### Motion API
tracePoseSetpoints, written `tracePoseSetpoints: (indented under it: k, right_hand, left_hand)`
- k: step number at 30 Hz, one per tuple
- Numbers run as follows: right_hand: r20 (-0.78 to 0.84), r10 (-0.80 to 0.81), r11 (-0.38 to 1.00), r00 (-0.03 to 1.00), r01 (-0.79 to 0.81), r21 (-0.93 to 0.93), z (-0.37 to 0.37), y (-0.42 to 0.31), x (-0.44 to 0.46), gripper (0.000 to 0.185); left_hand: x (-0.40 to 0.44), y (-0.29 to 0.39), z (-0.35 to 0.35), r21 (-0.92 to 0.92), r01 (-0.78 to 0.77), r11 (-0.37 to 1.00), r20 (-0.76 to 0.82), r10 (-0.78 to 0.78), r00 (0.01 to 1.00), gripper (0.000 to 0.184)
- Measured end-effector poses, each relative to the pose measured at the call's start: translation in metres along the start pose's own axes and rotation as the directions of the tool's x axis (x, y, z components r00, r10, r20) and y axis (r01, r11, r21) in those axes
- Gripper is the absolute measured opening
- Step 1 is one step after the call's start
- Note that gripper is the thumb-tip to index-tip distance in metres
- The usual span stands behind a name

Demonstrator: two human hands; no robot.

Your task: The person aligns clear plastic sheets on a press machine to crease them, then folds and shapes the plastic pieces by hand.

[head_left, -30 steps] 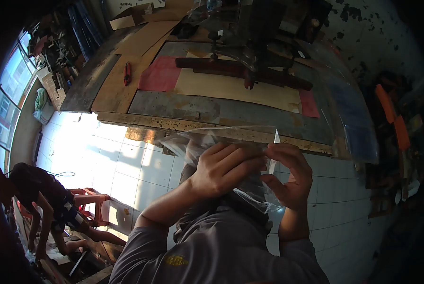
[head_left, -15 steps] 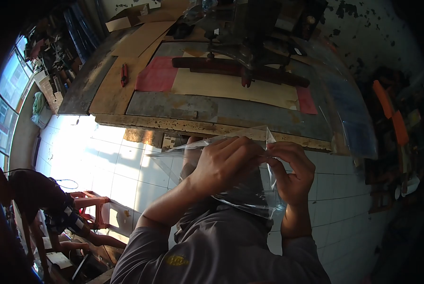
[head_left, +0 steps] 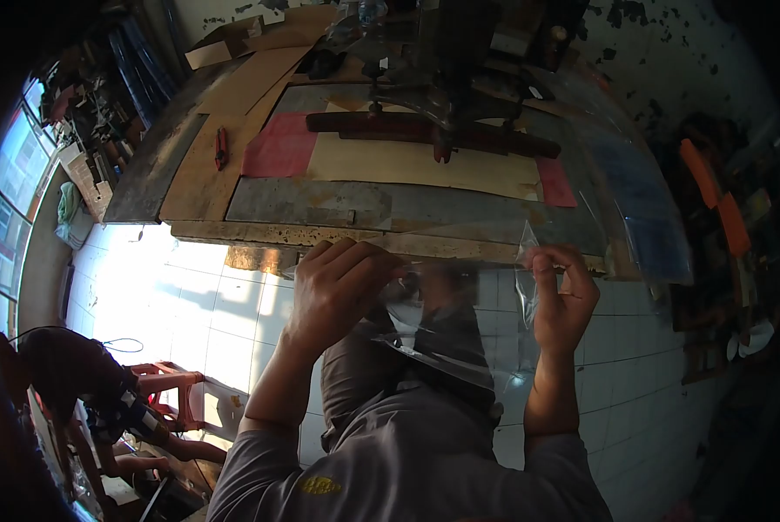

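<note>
A clear plastic sheet (head_left: pixel 447 317) is stretched between my hands, above my lap and just in front of the bench. My left hand (head_left: pixel 342 283) grips its left part, with fingers bent and their tips partly hidden. On the other side, my right hand (head_left: pixel 564 296) pinches the right edge between thumb and fingers. A pointed corner of the film stands up above my right fingertips, and a crumpled fold hangs below them. The sheet is see-through, so its far limits are hard to make out.
Before me stands a workbench (head_left: pixel 303 233) bearing a dark pressing machine (head_left: pixel 442 135) over a cream strip (head_left: pixel 381 165) with pink ends. A red cutter (head_left: pixel 222 150) lies on cardboard at left. Clear sheets (head_left: pixel 651 217) hang over the right side. Another person (head_left: pixel 77 374) bends at lower left near a red stool (head_left: pixel 172 391).
My hands have moved apart: the left went left, the right slightly right. The plastic sheet, bunched between them before, is now spread wider.
</note>
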State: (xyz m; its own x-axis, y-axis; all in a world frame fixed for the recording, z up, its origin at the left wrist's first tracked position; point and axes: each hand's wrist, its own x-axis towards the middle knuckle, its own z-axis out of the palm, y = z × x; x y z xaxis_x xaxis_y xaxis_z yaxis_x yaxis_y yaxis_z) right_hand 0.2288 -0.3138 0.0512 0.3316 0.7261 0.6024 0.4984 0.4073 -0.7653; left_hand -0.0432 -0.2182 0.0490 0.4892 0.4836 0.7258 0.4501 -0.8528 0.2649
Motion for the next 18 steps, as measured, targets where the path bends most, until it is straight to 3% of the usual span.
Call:
tracePoseSetpoints:
  k: [6, 18]
  right_hand:
    - [-0.104, 0.022, 0.999, 0.994, -0.018, 0.044, -0.006, 0.016, 0.005, 0.010]
    - [-0.122, 0.067, 0.998, 0.990, -0.067, 0.001, -0.009, 0.066, 0.006, 0.016]
  left_hand:
    - [0.021, 0.000, 0.004, 0.047, -0.151, 0.987, -0.066, 0.154, 0.986, 0.016]
    - [0.037, -0.029, 0.030, 0.172, -0.317, 0.933, 0.047, 0.314, 0.948, 0.016]
